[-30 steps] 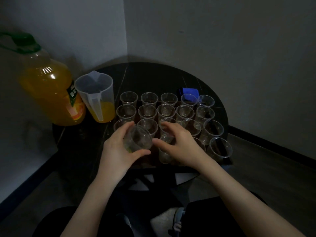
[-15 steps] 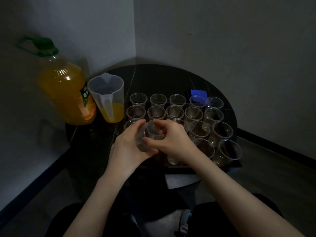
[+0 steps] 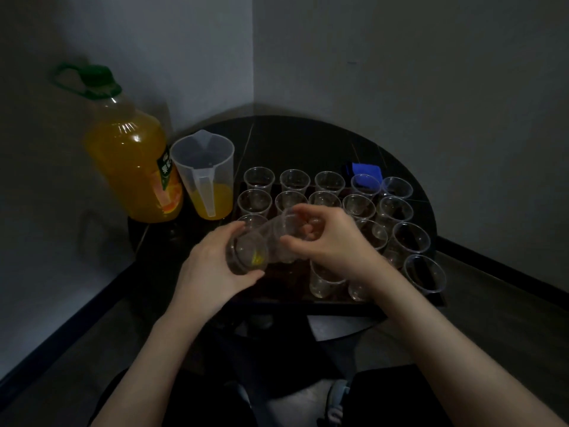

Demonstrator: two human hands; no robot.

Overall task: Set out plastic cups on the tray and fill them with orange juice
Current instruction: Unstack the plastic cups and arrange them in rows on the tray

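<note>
The fingers (image 3: 308,229) of the right hand (image 3: 326,241) now pinch the top cup (image 3: 284,238), pulling it from the stack (image 3: 248,255) gripped by the left hand (image 3: 212,266) above the tray (image 3: 338,303), so one more cup is nearly separated for placing.

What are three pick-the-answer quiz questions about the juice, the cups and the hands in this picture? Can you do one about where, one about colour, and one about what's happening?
1. Where is the big juice bottle?
A. left of the jug
B. right of the tray
C. on the floor

2. What colour is the bottle's cap?
A. red
B. green
C. white

3. What is the left hand doing?
A. pouring juice
B. resting flat
C. holding stacked cups

Answers: 1 A, the bottle stands beside the jug's left. 2 B, cap and handle look green. 3 C, its fingers curl round the stack while the right hand grips the other end.
</note>
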